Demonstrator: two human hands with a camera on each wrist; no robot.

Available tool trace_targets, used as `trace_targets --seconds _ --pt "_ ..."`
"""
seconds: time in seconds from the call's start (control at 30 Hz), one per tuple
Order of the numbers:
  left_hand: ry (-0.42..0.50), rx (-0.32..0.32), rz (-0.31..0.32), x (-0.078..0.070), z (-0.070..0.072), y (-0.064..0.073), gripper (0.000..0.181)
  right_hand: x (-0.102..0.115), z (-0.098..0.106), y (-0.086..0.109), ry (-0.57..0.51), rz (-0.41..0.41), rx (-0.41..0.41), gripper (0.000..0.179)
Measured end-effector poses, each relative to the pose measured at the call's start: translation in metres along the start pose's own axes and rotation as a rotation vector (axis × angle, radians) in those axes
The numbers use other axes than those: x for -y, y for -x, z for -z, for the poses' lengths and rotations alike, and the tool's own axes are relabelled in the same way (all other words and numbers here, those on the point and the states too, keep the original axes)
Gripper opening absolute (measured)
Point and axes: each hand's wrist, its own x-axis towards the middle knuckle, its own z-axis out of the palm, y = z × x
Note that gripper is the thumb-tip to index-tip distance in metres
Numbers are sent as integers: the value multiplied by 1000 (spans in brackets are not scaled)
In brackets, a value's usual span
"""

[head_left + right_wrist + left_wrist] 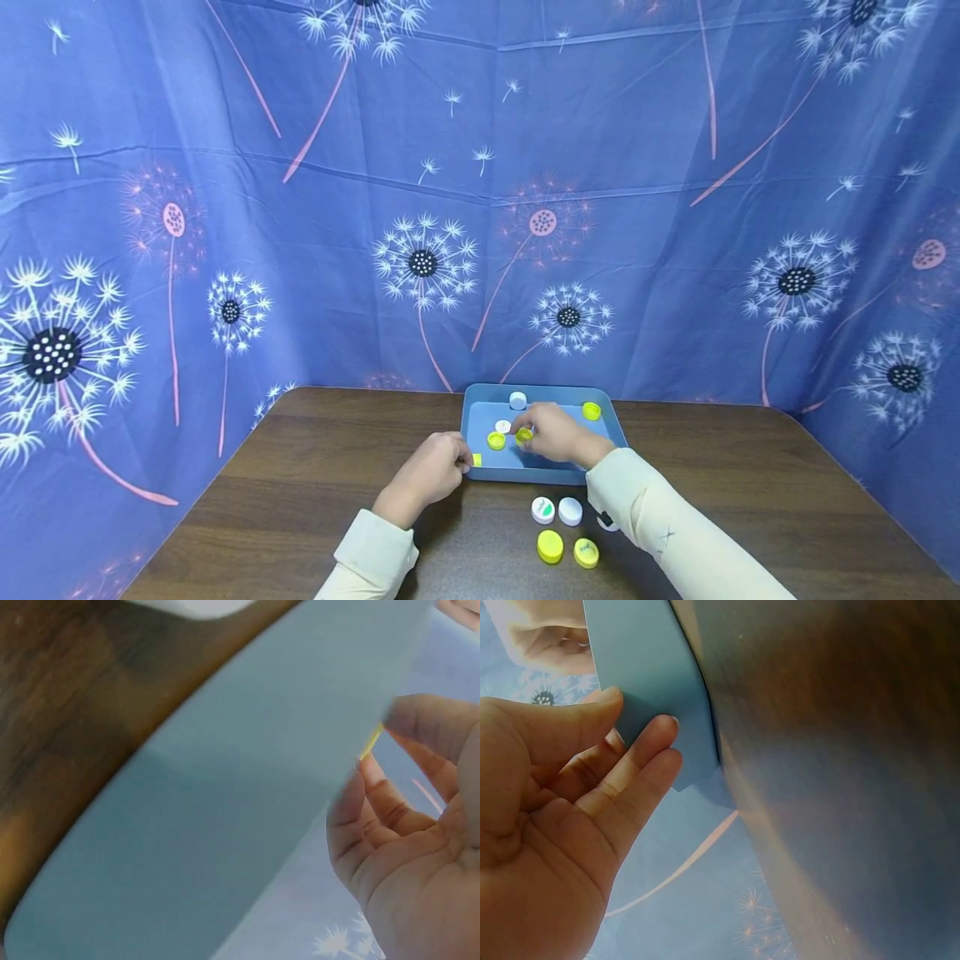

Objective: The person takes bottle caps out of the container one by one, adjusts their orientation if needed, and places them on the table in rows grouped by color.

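A blue tray lies near the table's far edge. At its front left corner my left hand pinches the rim, thumb above and fingertips against the outer wall. Over the tray's middle, my right hand pinches a yellow bottle cap; in the right wrist view only a sliver of yellow shows between thumb and fingers. Inside the tray are another yellow cap, a flat white cap, a white cap at the back and a yellow cap at the back right.
On the brown table, before the tray, lie a white cap with green print, a plain white cap and two yellow caps. The right sleeve partly hides another white one. A blue dandelion-print cloth hangs behind.
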Motion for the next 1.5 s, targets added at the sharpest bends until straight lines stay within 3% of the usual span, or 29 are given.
trace_targets --seconds 0.37,0.57,0.83,1.0,1.2,1.37,1.5 --pt "-8 16 17 2 -2 1 16 7 22 36 -207 -35 -74 20" --pt "-7 11 19 3 -2 1 17 6 32 61 -157 11 -137 24" --pt "2 13 31 1 -2 1 16 8 41 97 -216 -54 -155 21" --pt "5 24 44 0 -1 0 16 8 43 118 -201 -68 -167 19" --pt "3 13 23 0 -1 -2 17 6 41 139 -272 -55 -135 20" --pt "-1 7 9 -1 -1 0 17 -1 33 152 -342 -13 -128 22" --pt "0 22 18 -2 -1 -2 16 -6 28 160 -324 30 -140 24"
